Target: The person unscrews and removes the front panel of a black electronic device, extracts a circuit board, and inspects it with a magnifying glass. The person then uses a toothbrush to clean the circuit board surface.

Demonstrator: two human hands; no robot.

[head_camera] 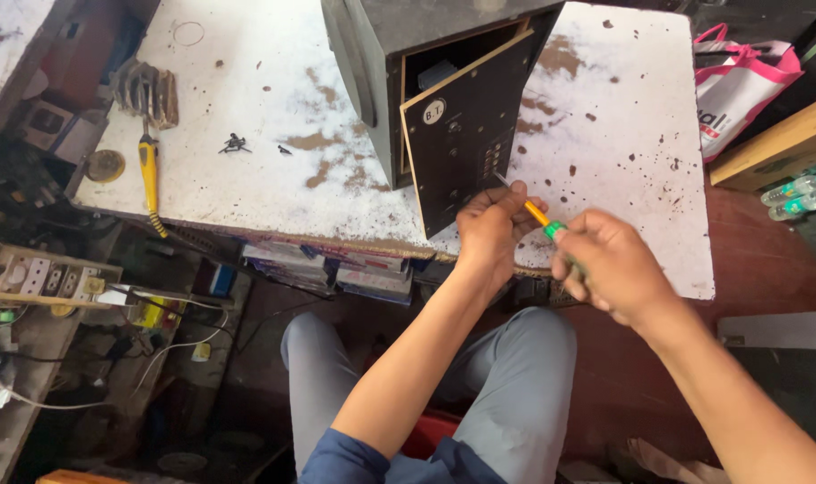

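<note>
A grey box-shaped cabinet [372, 54] stands on a worn white table [273, 108], its dark front panel [466, 134] hanging partly loose and tilted toward me. My left hand [490, 229] rests against the panel's lower right corner and steadies the shaft of a screwdriver [535, 213] with an orange and green handle. My right hand [610, 269] grips that handle, with the tip pointing at the panel's right edge.
A yellow-handled tool [148, 170] and a few loose black screws [235, 143] lie on the table's left part. A power strip [45, 278] sits lower left. A pink and white bag [740, 76] and plastic bottles [798, 195] stand at right. Booklets [336, 269] are stacked under the table.
</note>
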